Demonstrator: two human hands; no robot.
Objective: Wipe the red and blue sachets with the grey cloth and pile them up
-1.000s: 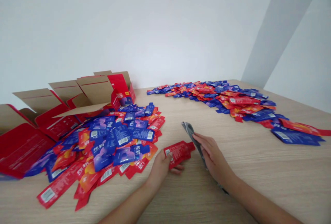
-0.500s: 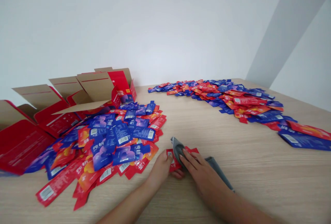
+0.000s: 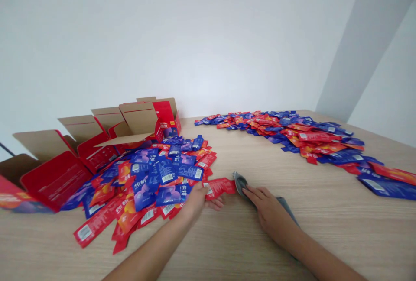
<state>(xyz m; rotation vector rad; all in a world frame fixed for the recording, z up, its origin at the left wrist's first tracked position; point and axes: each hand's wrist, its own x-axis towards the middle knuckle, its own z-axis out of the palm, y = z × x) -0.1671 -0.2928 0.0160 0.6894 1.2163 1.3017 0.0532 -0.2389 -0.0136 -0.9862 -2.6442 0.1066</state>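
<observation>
My left hand point(image 3: 199, 199) pinches one end of a red pouch point(image 3: 221, 188) between thumb and fingers, beside the near pile. The pouch's other end reaches toward the grey cloth point(image 3: 241, 182). My right hand point(image 3: 262, 203) is closed on this cloth, which trails back under the wrist to the right. Whether cloth and pouch still touch I cannot tell. Just left of my left hand lies a heap of blue pouches point(image 3: 167, 171) and red pouches point(image 3: 97, 220), several with white barcodes showing.
Open red cardboard boxes point(image 3: 58, 177) with brown inner flaps stand in a row at the left, behind the near pile. A long second pile of red and blue pouches point(image 3: 312, 136) curves along the back and right of the wooden table point(image 3: 240, 242). A white wall point(image 3: 208, 43) rises behind.
My left hand has drawn the red pouch leftward, out from under the cloth. My right hand has shifted right with the cloth. The camera view has turned slightly left.
</observation>
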